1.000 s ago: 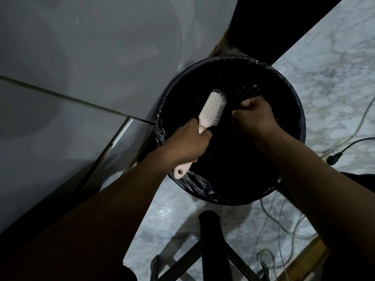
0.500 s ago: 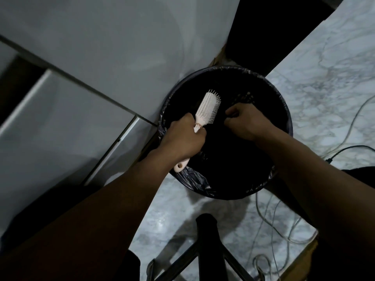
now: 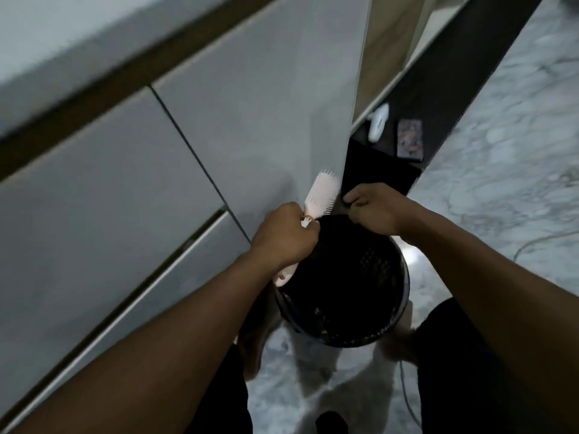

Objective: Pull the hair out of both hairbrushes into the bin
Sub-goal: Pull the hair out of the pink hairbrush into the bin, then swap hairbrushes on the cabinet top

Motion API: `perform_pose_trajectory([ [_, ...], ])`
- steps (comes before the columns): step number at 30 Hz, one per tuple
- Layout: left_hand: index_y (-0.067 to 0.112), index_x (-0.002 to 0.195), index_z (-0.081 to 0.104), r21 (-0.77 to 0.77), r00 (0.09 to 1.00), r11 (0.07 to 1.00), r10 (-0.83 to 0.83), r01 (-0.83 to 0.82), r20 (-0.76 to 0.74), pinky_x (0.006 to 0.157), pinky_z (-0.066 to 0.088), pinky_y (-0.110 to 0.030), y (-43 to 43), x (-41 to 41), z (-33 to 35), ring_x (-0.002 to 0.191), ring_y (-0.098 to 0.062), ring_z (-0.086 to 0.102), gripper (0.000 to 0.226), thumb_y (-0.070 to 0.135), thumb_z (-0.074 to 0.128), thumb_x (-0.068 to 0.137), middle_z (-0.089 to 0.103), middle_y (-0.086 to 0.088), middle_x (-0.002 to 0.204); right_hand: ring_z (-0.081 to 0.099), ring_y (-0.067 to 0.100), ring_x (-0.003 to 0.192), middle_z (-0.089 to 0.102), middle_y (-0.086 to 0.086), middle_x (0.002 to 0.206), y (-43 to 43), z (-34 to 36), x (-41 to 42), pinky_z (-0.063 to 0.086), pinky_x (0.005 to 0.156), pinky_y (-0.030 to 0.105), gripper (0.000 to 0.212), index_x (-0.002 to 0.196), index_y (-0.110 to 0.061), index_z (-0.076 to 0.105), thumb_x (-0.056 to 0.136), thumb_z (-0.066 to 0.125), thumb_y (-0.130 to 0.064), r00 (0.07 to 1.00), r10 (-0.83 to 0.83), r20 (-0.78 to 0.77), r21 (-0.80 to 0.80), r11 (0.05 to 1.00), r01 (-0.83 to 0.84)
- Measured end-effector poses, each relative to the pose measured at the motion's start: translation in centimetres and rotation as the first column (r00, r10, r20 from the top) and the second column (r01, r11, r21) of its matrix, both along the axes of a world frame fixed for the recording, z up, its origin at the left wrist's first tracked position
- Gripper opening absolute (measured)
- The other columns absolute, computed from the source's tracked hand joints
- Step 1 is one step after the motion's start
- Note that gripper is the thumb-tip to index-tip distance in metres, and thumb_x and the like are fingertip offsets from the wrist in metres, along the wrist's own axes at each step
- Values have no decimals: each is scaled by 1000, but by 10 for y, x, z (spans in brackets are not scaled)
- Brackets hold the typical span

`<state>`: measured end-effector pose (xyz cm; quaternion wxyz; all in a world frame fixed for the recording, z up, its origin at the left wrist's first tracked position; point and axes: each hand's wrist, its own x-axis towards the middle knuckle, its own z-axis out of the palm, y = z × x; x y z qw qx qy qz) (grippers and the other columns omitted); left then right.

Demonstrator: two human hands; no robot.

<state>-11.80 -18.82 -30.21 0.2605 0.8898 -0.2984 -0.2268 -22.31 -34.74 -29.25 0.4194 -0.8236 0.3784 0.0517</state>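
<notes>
My left hand grips the handle of a pale pink hairbrush, whose bristles face right, above the far rim of the bin. The round black bin, lined with a dark bag, stands on the floor below both hands. My right hand is closed in a pinch right beside the brush's bristles; dark hair between the fingers is too hard to make out. A second white brush-like object lies on a low dark shelf behind the bin.
Grey cabinet fronts fill the left side. A dark low shelf holds a small patterned card or phone. Marble floor spreads to the right, with a thin cable on it. My dark-clothed knees flank the bin.
The view has tilted upward and shifted, so the bin now sits lower in frame. Both hands have risen from inside the bin's opening to its far rim, still close together.
</notes>
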Motion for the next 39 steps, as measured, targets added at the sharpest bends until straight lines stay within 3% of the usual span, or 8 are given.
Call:
perform_pose_trajectory([
  [3,19,90,66,-76,999,997,30,-27,43,77,58,-35,8,-6,52,81,-29,70,25,43,62,84,72,-6,88,67,24,102,70,7,119,2,61,-1,53,89,31,33,119,-24,67,86,62,-19,998,41,44,-67,997,-38],
  [7,19,89,68,-165,989,985,68,-46,130,73,55,-33,21,-11,123,83,-29,70,27,45,62,84,73,-7,89,56,24,125,58,4,142,17,140,-5,42,101,28,44,134,-23,60,90,59,-24,985,168,30,-223,962,-157],
  [14,16,80,65,-305,949,952,121,-28,290,52,38,-25,52,-21,242,66,-15,62,25,39,59,88,64,1,73,60,22,111,59,3,135,54,261,-9,50,100,37,51,138,-22,55,87,61,-22,961,266,81,-401,891,-213],
  [21,14,84,68,-368,884,925,248,-95,395,54,42,-25,97,-11,328,69,-17,64,28,39,54,85,65,1,77,62,23,107,61,3,130,100,355,1,53,95,38,48,133,-22,58,85,59,-19,923,343,173,-516,830,-212],
  [24,12,78,63,-384,851,915,295,-122,435,53,38,-24,120,-2,352,62,-17,61,28,38,54,84,61,-1,68,62,22,99,59,3,128,121,384,13,53,94,37,50,136,-22,56,87,59,-18,902,383,199,-521,821,-234],
  [31,15,70,55,-424,782,881,413,-211,468,51,36,-24,180,24,384,56,-16,56,24,35,55,82,57,1,62,61,23,110,57,2,130,172,421,52,51,101,41,50,138,-25,54,88,59,-20,854,471,222,-545,786,-292],
  [35,13,77,60,-440,735,846,500,-301,459,53,37,-24,221,40,391,63,-18,61,21,34,56,81,63,0,70,57,23,118,53,1,138,202,426,77,48,103,39,49,137,-29,53,89,58,-22,824,522,221,-538,770,-344],
  [39,16,66,48,-447,699,813,564,-374,440,51,33,-25,262,57,391,59,-21,56,22,33,56,78,55,1,64,54,23,123,52,0,140,234,426,103,46,105,39,48,138,-28,53,90,59,-23,783,586,209,-541,736,-406],
])
